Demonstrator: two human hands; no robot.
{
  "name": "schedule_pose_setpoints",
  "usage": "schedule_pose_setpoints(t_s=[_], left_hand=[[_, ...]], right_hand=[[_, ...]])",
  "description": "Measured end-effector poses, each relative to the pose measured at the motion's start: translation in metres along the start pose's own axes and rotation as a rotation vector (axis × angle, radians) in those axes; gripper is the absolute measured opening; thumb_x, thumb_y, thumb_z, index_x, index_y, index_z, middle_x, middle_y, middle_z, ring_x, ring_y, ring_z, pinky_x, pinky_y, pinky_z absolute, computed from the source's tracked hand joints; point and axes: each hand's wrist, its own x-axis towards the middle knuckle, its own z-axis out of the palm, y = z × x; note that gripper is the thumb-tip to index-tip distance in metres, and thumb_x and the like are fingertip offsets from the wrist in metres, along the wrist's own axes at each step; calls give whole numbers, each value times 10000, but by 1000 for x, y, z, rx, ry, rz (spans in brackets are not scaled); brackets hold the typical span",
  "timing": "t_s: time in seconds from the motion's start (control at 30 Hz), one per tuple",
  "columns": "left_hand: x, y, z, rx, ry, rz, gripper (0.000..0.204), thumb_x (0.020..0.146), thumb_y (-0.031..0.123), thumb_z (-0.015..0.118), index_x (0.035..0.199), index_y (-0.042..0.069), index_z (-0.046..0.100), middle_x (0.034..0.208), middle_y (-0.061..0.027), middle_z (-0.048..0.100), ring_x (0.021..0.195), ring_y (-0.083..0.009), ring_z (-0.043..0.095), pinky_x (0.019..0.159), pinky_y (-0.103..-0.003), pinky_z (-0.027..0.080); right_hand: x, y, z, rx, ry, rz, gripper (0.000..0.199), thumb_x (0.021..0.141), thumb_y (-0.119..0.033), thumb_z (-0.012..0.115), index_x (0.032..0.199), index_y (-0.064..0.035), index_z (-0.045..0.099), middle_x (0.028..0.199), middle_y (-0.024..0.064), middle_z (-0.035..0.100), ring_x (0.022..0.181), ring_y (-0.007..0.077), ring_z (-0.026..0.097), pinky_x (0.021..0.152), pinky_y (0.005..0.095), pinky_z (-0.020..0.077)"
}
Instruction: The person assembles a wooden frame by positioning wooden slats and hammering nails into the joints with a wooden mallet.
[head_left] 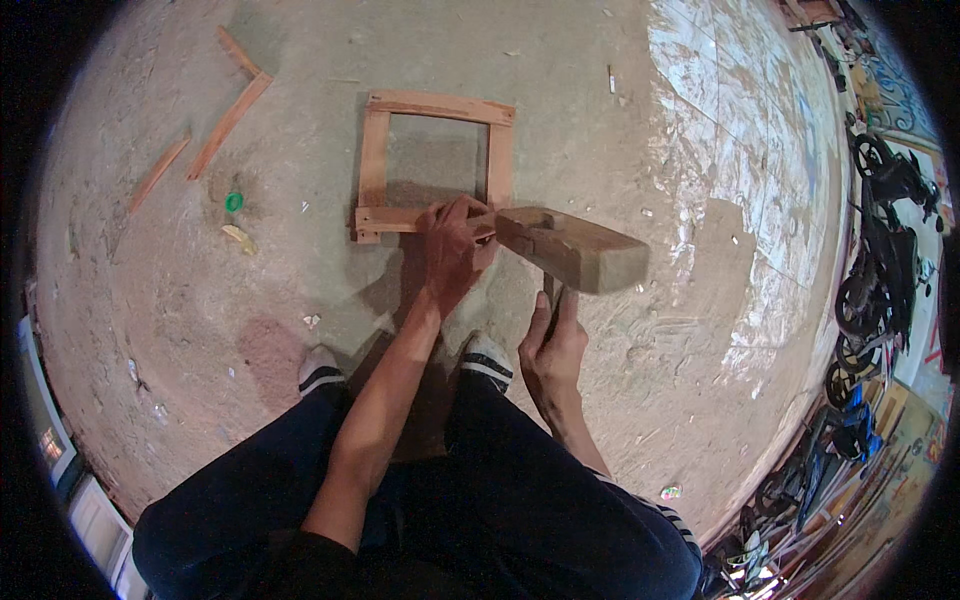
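Wooden frame lies on the concrete floor; left hand presses its 5 o'clock corner. Right hand grips a wooden mallet just beside it. 3 loose slats lie at 10 o'clock

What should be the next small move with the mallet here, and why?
Probably a short, light blow downward: the wooden mallet, gripped by the right hand, hangs raised just above the wooden frame's lower right corner, where the left hand holds the joint. Fingers lie close, so keep it gentle.
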Motion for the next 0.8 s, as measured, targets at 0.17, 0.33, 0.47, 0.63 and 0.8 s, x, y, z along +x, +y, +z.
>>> schedule_pose_setpoints(t_s=[0.17,0.33,0.47,0.63,0.8], left_hand=[[1,2,-5,73,-30,30,149,815,204,763,950,143,776,1081,-50,658,1081,-267,615,1016,-452,385],[-2,-1,-4,144,-81,12,223,820,227,763,1026,140,769,1146,-25,665,1119,-296,600,1026,-470,439],[-3,-10,5,99,-51,14,212,810,237,762,1009,170,789,1138,-13,663,1113,-279,602,996,-454,445],[-3,-20,14,-5,34,78,284,843,387,737,948,125,773,1003,-63,656,1014,-247,629,982,-444,359],[-2,-19,17,-10,58,103,218,805,303,769,954,143,775,983,-53,667,975,-232,643,981,-446,367]], right_hand=[[-1,4,3,-92,89,-276,226,1004,-47,558,1205,56,558,797,311,656,697,492,665,587,521,502],[-9,12,5,23,45,-105,283,1004,-46,560,1273,42,560,871,327,665,749,496,674,608,506,525],[-5,20,9,-106,122,-322,314,999,-32,564,1303,28,514,862,333,656,756,497,673,582,507,509],[-3,15,6,-14,32,-74,164,1005,-50,559,1151,25,544,793,321,641,700,501,654,559,511,486],[-5,8,-6,58,100,57,253,1027,-94,547,1248,26,522,751,310,631,675,501,649,565,513,476]])
